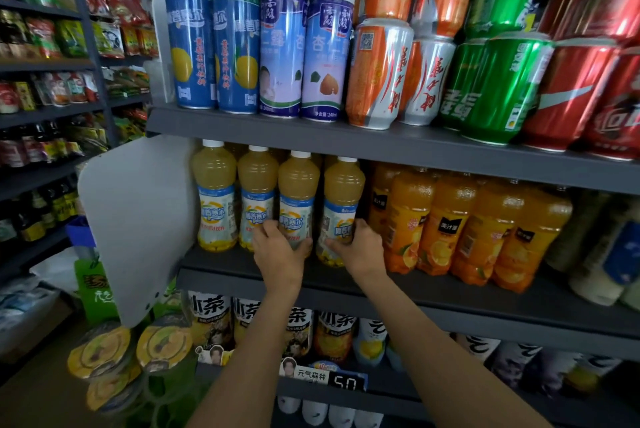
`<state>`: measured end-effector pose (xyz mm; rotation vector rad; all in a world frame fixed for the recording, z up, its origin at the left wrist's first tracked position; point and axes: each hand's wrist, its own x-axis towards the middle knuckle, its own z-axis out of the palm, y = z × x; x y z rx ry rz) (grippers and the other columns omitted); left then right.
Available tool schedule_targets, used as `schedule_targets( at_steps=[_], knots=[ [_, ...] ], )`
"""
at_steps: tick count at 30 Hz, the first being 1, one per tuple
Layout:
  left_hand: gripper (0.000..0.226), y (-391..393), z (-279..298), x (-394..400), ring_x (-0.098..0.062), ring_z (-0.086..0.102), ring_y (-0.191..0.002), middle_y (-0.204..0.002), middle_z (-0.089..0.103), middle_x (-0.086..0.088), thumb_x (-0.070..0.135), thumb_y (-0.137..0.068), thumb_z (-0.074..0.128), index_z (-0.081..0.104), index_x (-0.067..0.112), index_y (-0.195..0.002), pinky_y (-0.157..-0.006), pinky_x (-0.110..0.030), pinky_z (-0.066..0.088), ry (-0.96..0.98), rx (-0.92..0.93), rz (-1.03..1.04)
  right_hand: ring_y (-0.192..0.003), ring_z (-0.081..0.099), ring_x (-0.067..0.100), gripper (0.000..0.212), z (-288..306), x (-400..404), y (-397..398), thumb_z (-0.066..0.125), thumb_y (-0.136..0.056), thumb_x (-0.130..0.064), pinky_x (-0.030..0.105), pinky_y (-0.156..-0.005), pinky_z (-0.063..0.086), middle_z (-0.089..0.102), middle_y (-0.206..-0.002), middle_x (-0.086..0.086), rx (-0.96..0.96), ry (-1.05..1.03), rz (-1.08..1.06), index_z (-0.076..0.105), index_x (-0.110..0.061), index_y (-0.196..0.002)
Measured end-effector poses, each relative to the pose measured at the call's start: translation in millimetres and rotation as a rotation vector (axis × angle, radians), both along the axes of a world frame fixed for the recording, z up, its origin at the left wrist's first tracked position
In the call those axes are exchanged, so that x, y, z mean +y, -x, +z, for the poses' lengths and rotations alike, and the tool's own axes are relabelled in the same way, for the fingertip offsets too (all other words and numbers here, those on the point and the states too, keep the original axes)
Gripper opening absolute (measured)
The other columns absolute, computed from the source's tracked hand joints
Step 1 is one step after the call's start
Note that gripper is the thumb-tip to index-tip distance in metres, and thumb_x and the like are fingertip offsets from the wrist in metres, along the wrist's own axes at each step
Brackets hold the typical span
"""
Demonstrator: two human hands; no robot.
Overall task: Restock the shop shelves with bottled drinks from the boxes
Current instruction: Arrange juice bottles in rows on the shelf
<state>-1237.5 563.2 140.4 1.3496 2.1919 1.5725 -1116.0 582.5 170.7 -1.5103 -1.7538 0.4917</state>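
The landmark here is the middle shelf (415, 296), a dark grey board that carries the juice bottles. At its left end a pale grey side panel (138, 220) closes it. Just right of the panel, four yellow juice bottles with white caps stand upright in a row at the front of this shelf, almost touching each other. The first bottle (215, 195) and the second bottle (257, 192) stand free. The left hand (280, 247) grips the third bottle (298, 192) low on its label, with the fingers curled round its lower part. The right hand (360, 247) holds the fourth bottle (343, 199) in the same low place, with the fingers wrapped round its left and front side. Both bottles rest with their bases on the middle shelf, near its front edge.

Right of the fourth bottle, on the same shelf, is a row of orange juice bottles (446, 220). Above the middle shelf, the upper shelf carries tall blue cans (214, 47), then orange and silver cans (377, 74), a green can (498, 88) and red cans (571, 95). Under the middle shelf stand tea bottles (211, 320) with large black characters, and in front of them a price tag (346, 383) that shows 50.
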Motion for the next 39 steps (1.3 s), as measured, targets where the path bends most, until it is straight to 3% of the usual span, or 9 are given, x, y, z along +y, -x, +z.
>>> schedule_targets(
  at_steps=[7,18,24,26,28,31,33,36,39],
  knots=[
    [0.060,2,0,1,-0.035,0.043,-0.109,-0.116,0.043,-0.020,0.023,-0.068,0.080,0.043,-0.001,-0.109,-0.087,-0.043,0.042,-0.008,0.014,-0.005,-0.109,0.057,0.028,0.049,-2,-3,12,0.072,-0.079,-0.029,0.039,-0.088,0.049,0.058,-0.117,0.014,-0.032,0.020,-0.074,0.048,-0.004,-0.114],
    [0.062,-2,1,0,-0.036,0.039,-0.114,-0.119,0.040,-0.020,0.024,-0.070,0.079,0.040,-0.001,-0.110,-0.088,-0.045,0.044,0.004,0.003,0.005,-0.114,0.053,0.032,0.053,4,-9,22,0.065,-0.084,-0.035,0.041,-0.087,0.045,0.050,-0.126,0.013,-0.128,0.065,-0.151,0.042,-0.004,-0.120],
    [0.060,0,7,-9,-0.037,0.038,-0.117,-0.124,0.039,-0.021,0.020,-0.071,0.078,0.040,-0.001,-0.113,-0.092,-0.041,0.037,0.047,-0.028,-0.069,-0.117,0.050,0.033,0.054,11,-10,22,0.063,-0.086,-0.035,0.041,-0.088,0.044,0.046,-0.130,0.014,-0.156,0.133,-0.143,0.038,-0.004,-0.123],
    [0.057,1,8,-17,-0.036,0.039,-0.117,-0.125,0.039,-0.020,0.018,-0.074,0.076,0.042,0.001,-0.117,-0.094,-0.040,0.038,0.008,-0.045,-0.061,-0.117,0.051,0.033,0.053,12,-12,14,0.063,-0.086,-0.034,0.041,-0.089,0.044,0.048,-0.128,0.015,-0.172,0.156,-0.106,0.039,-0.004,-0.123],
    [0.045,-5,7,-28,-0.033,0.044,-0.111,-0.119,0.042,-0.018,0.014,-0.080,0.069,0.044,0.002,-0.116,-0.090,-0.039,0.041,-0.134,0.009,-0.037,-0.114,0.053,0.029,0.051,7,-20,-3,0.063,-0.086,-0.035,0.037,-0.086,0.046,0.052,-0.124,0.013,-0.188,0.021,-0.088,0.044,-0.004,-0.123],
    [0.031,-27,7,-38,-0.023,0.049,-0.103,-0.110,0.047,-0.012,0.007,-0.083,0.062,0.048,0.004,-0.111,-0.084,-0.032,0.044,-0.269,0.148,-0.167,-0.105,0.056,0.025,0.039,-3,-35,-35,0.064,-0.087,-0.029,0.031,-0.079,0.047,0.056,-0.114,0.011,-0.151,-0.335,-0.151,0.054,-0.005,-0.116],
    [0.030,-48,9,-34,-0.020,0.050,-0.102,-0.110,0.050,-0.010,0.008,-0.085,0.060,0.049,0.005,-0.113,-0.083,-0.025,0.040,-0.263,0.228,-0.282,-0.106,0.054,0.025,0.037,-7,-36,-57,0.065,-0.085,-0.024,0.031,-0.082,0.048,0.054,-0.114,0.011,-0.077,-0.432,-0.268,0.054,-0.005,-0.115],
    [0.037,-79,7,-20,-0.020,0.049,-0.111,-0.120,0.052,-0.011,0.014,-0.089,0.057,0.046,0.005,-0.123,-0.089,-0.022,0.038,-0.184,0.228,-0.426,-0.111,0.052,0.024,0.039,-6,-29,-78,0.063,-0.087,-0.018,0.031,-0.089,0.045,0.055,-0.118,0.010,0.035,-0.325,-0.327,0.049,-0.007,-0.122],
    [0.051,-101,3,-4,-0.022,0.047,-0.121,-0.130,0.050,-0.011,0.020,-0.089,0.059,0.040,0.007,-0.134,-0.098,-0.028,0.040,-0.054,0.137,-0.518,-0.100,0.058,0.026,0.038,-11,-20,-86,0.053,-0.090,-0.008,0.036,-0.083,0.050,0.060,-0.109,0.012,0.023,-0.240,-0.245,0.046,-0.009,-0.127]
  ],
)
